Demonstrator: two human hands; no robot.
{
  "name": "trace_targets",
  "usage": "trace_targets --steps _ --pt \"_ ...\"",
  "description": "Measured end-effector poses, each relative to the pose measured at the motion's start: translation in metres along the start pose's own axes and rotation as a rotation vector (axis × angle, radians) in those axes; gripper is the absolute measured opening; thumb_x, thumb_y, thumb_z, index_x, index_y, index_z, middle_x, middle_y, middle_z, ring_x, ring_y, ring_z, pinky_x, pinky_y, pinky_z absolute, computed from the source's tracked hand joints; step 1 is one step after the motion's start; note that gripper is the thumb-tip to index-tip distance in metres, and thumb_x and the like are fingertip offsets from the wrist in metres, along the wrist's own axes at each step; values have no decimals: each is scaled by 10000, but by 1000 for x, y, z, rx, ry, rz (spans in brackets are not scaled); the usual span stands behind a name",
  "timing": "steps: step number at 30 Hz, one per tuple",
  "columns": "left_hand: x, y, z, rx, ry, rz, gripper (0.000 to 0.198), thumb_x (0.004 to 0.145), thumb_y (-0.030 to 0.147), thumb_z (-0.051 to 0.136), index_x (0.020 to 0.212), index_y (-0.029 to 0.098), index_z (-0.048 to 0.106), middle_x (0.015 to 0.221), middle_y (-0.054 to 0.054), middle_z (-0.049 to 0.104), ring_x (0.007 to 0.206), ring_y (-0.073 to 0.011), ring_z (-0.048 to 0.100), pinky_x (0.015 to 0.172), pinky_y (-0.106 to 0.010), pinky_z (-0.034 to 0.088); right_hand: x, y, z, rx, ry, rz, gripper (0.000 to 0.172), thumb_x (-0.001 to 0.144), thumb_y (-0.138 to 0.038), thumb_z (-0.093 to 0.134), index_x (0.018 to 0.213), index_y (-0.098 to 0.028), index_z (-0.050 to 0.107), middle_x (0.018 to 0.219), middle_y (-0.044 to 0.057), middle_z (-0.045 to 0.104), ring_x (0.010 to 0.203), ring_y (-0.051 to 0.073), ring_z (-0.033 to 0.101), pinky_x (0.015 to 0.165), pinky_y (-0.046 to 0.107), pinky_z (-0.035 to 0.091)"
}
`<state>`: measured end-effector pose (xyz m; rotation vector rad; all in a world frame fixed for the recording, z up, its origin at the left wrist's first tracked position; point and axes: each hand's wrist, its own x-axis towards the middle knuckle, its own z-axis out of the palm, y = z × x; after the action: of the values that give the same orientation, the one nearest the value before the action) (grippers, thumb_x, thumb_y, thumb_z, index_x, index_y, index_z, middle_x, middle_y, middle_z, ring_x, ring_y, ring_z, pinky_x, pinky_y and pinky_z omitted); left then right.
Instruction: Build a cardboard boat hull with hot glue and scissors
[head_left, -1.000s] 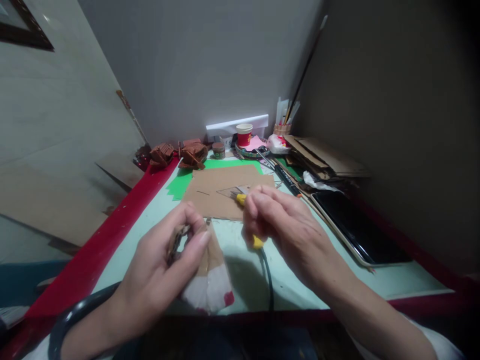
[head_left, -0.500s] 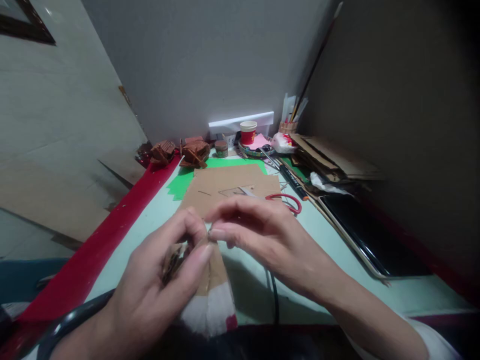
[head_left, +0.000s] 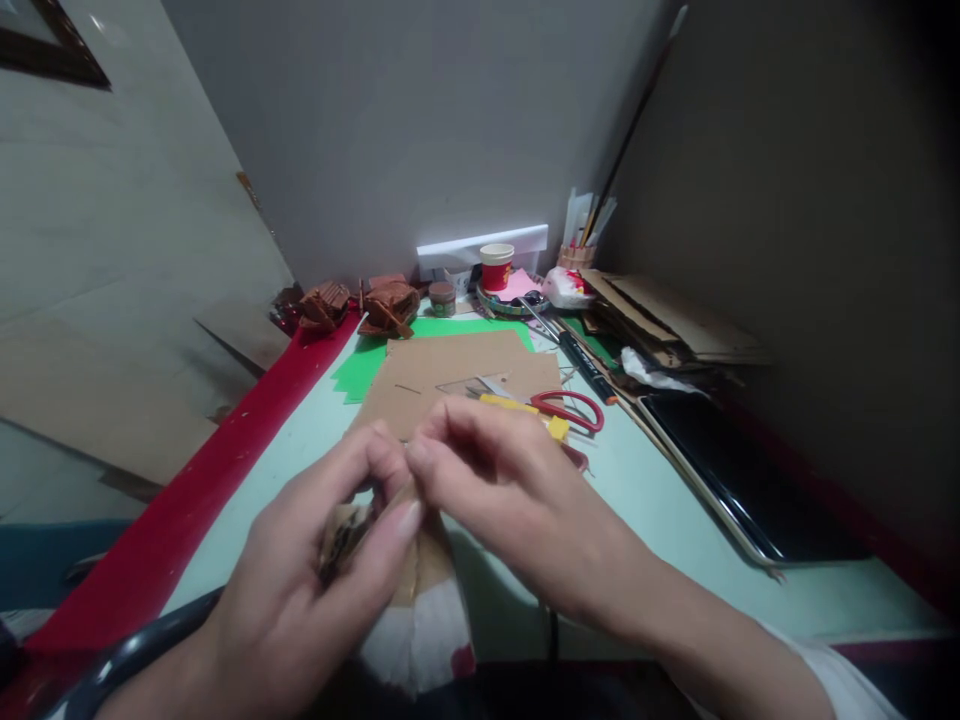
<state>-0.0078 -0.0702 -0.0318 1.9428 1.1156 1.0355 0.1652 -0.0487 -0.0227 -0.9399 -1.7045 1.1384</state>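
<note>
My left hand (head_left: 292, 560) is closed around a folded cardboard piece (head_left: 431, 590), brown above, with a white lower part and a dark red spot at its corner. Its thumb presses on the upper part. The fingertips of my right hand (head_left: 517, 490) pinch at the top of the same cardboard, against the left fingers; the exact spot between them is hidden. Beyond the right hand lie scissors with red handles (head_left: 570, 394) and a partly covered yellow tool (head_left: 558, 429).
A flat brown cardboard sheet (head_left: 465, 352) lies on green paper (head_left: 352, 375). At the back stand brown cardboard shapes (head_left: 390, 304), a small jar (head_left: 442, 298) and a red cup (head_left: 496, 270). On the right are a black marker (head_left: 585, 365), stacked cardboard (head_left: 690, 320) and a black-screened device (head_left: 750, 480).
My right hand has shifted slightly left and down, its fingertips closer to my left fingers. The yellow tool now shows behind it. My left hand still grips the cardboard piece.
</note>
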Motion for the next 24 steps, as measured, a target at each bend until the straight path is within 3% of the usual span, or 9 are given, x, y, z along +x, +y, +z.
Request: trace_targets --steps 2,4,7,9,14,17,20,22,24 --pt "-1 1 0 18 7 1 180 1015 269 459 843 297 505 795 76 508 735 -110 522 680 -198 445 3 -2 -2 214 -104 153 330 957 -331 582 682 -184 475 648 -67 425 606 75 393 527 214 316" --pt "-2 3 2 16 42 -7 189 1016 262 440 837 292 490 786 76 492 720 -107 501 652 -192 422 5 -2 -4 320 -123 173 299 951 -291 592 692 -176 498 655 -64 431 604 72 383 533 210 318" --pt "-3 8 6 11 57 -37 196 1015 268 432 825 285 475 771 73 460 694 -107 462 643 -190 399 6 2 -8 255 51 116 281 958 -248 574 691 -174 524 649 -55 461 596 78 392 519 213 309" --pt "-4 12 9 7 63 -65 209 1014 273 424 808 279 453 770 70 439 703 -110 447 667 -180 397 5 8 -12 239 161 96 336 971 -281 549 662 -189 456 626 -60 410 574 82 357 499 215 285" --pt "-3 12 9 -21 77 -66 208 1006 272 419 800 285 451 780 71 435 713 -116 439 679 -163 390 -9 26 -31 286 254 92 515 994 -414 555 636 -216 242 587 -82 220 510 71 212 454 197 236" --pt "-2 7 7 -30 90 -82 188 1001 295 450 814 300 475 815 63 442 772 -136 438 699 -171 389 -25 30 -48 206 250 71 471 985 -428 625 634 -185 426 603 -60 386 557 71 379 531 182 364" --pt "0 1 5 -36 109 -101 178 997 342 497 822 308 491 845 57 452 820 -153 433 724 -190 385 -43 29 -68 90 236 49 226 930 -360 726 787 -196 663 732 -23 611 672 84 561 650 171 466" --pt "2 -3 4 -22 108 -83 211 1006 395 496 813 308 493 829 56 468 799 -160 437 708 -209 383 -55 29 -82 2 294 40 131 905 -333 757 843 -225 715 834 -14 676 752 92 622 704 157 494" --pt "5 -5 2 -3 114 -58 246 1012 430 487 799 307 491 793 53 478 768 -167 444 686 -227 383 -65 31 -95 -89 389 41 139 914 -358 745 851 -234 731 842 -11 692 764 93 632 697 142 490"
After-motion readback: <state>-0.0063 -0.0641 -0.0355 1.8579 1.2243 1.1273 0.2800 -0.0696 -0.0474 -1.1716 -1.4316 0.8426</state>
